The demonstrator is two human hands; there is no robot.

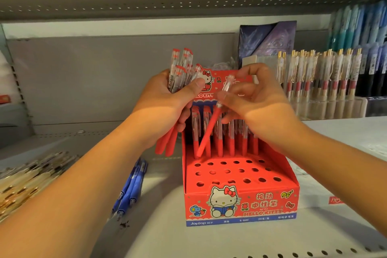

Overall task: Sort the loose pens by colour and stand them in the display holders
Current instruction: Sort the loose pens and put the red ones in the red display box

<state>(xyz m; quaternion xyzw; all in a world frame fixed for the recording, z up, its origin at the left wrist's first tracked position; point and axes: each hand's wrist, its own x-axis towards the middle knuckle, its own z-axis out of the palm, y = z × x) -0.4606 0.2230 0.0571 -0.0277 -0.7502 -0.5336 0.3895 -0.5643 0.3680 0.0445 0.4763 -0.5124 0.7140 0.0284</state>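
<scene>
A red Hello Kitty display holder (240,199) stands on the shelf, its stepped top full of round holes. Several red pens (230,138) stand in its back row; the front rows of holes are open. My left hand (167,100) grips a bundle of red pens (182,65), their clear tops pointing up, just left of the holder. My right hand (257,98) pinches a single red pen (211,125) near its clear top. That pen is tilted, and its red tip sits at a hole in the back left of the holder.
Three blue pens (132,188) lie loose on the shelf left of the holder. A pile of clear and gold pens (27,178) lies at far left. Holders of gold-clipped pens (322,77) stand at the right, with blue pens (360,25) behind them.
</scene>
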